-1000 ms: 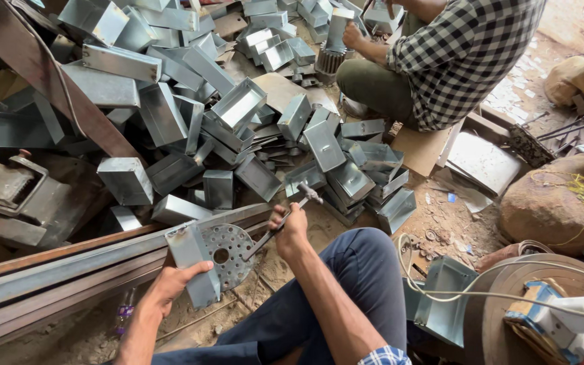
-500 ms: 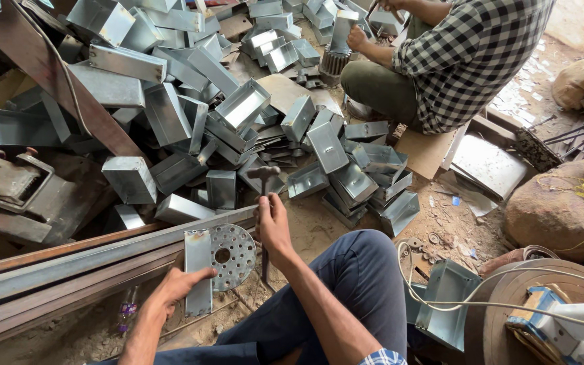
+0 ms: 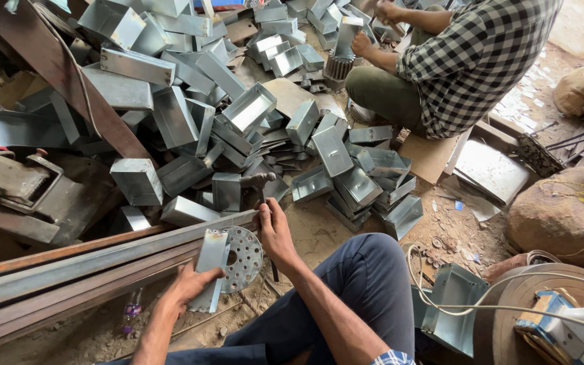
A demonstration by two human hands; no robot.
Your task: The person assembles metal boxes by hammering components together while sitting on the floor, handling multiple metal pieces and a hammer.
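— What is the left hand (image 3: 187, 287) on?

— It grips a folded sheet-metal box (image 3: 211, 269), grey and shiny, with a rust-coloured smudge near its top edge. Fingers are wrapped round its lower half, so that hand is closed on it. A round perforated plate (image 3: 243, 259) sits against the box's right side, full of small holes.

— Which way does the box run?

— Its long axis is close to upright in the head view, leaning slightly right at the top. It rests against the long steel rail (image 3: 89, 263) that crosses the lower left.

— And the right hand (image 3: 273, 233)?

— Closed round the handle of a hammer (image 3: 259, 184); the dark head is above the fist, the handle running down and poking out below the palm.

— Where is all this?

— On the dirt floor, just before the person's knee, at the edge of a heap of similar metal boxes (image 3: 251, 108).

— Any packaging or labels?

— A flat brown cardboard sheet (image 3: 432, 157) lies beside a second person in a checked shirt (image 3: 474, 61), upper right. A blue and white box-like thing (image 3: 562, 331) is at lower right; I cannot tell what it is.
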